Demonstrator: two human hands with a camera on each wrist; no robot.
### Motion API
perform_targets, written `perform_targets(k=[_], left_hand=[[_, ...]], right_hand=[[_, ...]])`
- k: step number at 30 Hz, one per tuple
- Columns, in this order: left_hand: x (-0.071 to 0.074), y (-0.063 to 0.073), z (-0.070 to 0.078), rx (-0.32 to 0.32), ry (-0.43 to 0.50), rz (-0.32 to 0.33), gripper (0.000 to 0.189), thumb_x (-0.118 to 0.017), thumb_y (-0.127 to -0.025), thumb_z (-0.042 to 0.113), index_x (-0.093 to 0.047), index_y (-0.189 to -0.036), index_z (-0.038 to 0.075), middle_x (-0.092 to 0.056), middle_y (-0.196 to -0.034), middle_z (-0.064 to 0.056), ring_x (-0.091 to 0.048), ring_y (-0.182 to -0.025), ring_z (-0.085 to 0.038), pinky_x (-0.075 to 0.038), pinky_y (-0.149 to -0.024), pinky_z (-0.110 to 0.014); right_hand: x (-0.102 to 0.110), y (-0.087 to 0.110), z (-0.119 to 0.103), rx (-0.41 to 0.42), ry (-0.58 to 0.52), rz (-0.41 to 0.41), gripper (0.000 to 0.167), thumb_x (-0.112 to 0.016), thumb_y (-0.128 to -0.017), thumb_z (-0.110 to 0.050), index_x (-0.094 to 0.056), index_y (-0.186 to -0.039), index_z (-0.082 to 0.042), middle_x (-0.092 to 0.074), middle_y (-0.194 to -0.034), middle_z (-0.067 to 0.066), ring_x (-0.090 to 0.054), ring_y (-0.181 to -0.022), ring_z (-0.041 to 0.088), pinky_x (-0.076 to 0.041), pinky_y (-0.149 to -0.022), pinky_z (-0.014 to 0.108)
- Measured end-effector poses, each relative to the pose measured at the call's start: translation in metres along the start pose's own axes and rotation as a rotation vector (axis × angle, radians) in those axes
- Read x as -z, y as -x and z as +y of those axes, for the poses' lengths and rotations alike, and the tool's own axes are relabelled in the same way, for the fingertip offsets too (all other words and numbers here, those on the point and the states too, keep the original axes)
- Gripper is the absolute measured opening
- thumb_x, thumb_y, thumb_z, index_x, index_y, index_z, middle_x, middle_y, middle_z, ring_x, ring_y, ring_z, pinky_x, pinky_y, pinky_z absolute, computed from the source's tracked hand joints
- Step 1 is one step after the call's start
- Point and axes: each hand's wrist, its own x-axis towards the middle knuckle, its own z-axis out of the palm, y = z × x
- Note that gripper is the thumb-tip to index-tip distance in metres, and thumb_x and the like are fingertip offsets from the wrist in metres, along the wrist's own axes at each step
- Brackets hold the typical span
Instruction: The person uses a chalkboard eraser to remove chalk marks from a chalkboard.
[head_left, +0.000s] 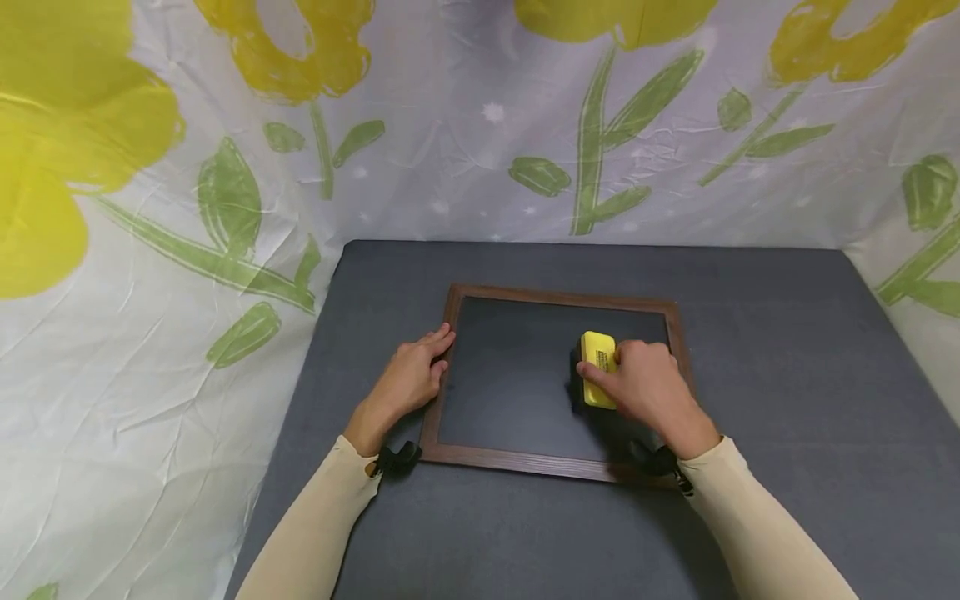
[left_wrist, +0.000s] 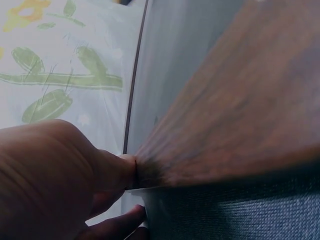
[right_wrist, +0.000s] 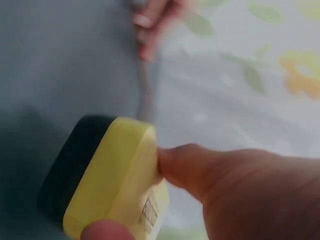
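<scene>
A blackboard eraser with a yellow top and a dark pad is gripped by my right hand. In the right wrist view, the thumb and a finger hold the eraser's yellow body, and its dark side faces the board. It is over the right half of a small blackboard with a brown wooden frame. At the board's left side, my left hand rests fairly straight fingers against the frame's edge. The left wrist view shows its fingertips touching the wooden frame at the edge.
The board lies flat on a dark grey table. A pale cloth printed with yellow flowers and green leaves hangs behind the table and along its sides. Dark wrist straps are on both wrists, close to the board's lower edge.
</scene>
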Motion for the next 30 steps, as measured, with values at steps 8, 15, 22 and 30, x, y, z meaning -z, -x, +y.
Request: perform_targets(k=[8, 15, 22, 30], left_hand=[[0.0, 0.001, 0.0, 0.009, 0.021, 0.007, 0.055, -0.066, -0.104, -0.001, -0.056, -0.158, -0.001, -0.049, -0.167, -0.018, -0.054, -0.15, -0.043, -0.047, -0.121, -0.058], [-0.001, 0.001, 0.001, 0.01, 0.025, -0.004, 0.055, -0.066, -0.104, 0.0, -0.055, -0.158, -0.001, -0.048, -0.168, -0.018, -0.052, -0.152, -0.042, -0.046, -0.121, -0.059], [0.0, 0.002, 0.001, 0.007, 0.016, 0.004, 0.056, -0.066, -0.103, -0.002, -0.055, -0.158, -0.002, -0.049, -0.167, -0.019, -0.053, -0.15, -0.043, -0.046, -0.121, -0.06], [-0.001, 0.0, 0.002, 0.0, 0.019, 0.004, 0.056, -0.067, -0.103, -0.002, -0.055, -0.158, -0.002, -0.049, -0.167, -0.019, -0.054, -0.149, -0.043, -0.047, -0.12, -0.059]], right_hand=[[0.078, 0.01, 0.042, -0.081, -0.067, 0.035, 0.08, -0.059, -0.102, -0.075, -0.074, -0.109, 0.004, -0.073, -0.068, 0.007, -0.07, -0.055, 0.019, -0.053, -0.051, 0.037], [0.105, 0.027, 0.095, -0.169, 0.01, 0.095, 0.09, -0.055, -0.102, -0.076, -0.07, -0.124, 0.009, -0.072, -0.066, 0.006, -0.068, -0.058, 0.021, -0.049, -0.053, 0.038], [0.086, 0.032, 0.141, -0.217, 0.122, 0.113, 0.092, -0.058, -0.102, -0.074, -0.067, -0.126, 0.015, -0.07, -0.088, 0.025, -0.06, -0.069, 0.036, -0.042, -0.053, 0.038], [0.057, 0.03, 0.166, -0.247, 0.13, 0.05, 0.094, -0.064, -0.101, -0.07, -0.063, -0.132, 0.019, -0.069, -0.09, 0.029, -0.063, -0.07, 0.036, -0.047, -0.052, 0.04]])
